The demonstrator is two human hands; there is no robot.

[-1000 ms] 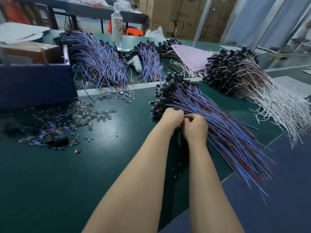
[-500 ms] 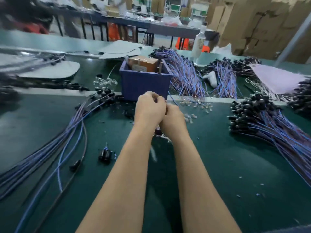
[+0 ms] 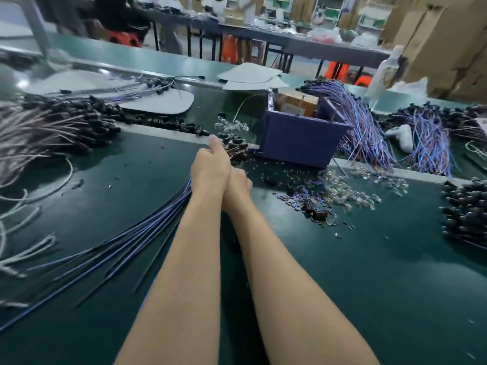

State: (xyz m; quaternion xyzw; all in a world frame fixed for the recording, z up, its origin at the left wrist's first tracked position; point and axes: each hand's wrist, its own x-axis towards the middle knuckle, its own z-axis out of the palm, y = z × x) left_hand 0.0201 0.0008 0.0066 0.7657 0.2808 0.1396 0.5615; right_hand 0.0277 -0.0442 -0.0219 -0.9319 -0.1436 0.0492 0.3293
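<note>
The thin blue wires [image 3: 137,238] fan out over the green mat [image 3: 342,285], gathered under the left hand [image 3: 210,167], which curls round them, thumb up. The right hand [image 3: 239,183] is tucked behind it, and I cannot tell its grip. Beyond lie dark cylindrical parts [image 3: 237,151], a blue box [image 3: 297,143] and glassy bits [image 3: 350,191].

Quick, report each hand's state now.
Left hand: curled over the blue wires, grip cannot be told.
Right hand: mostly hidden behind the left, cannot tell.
</note>
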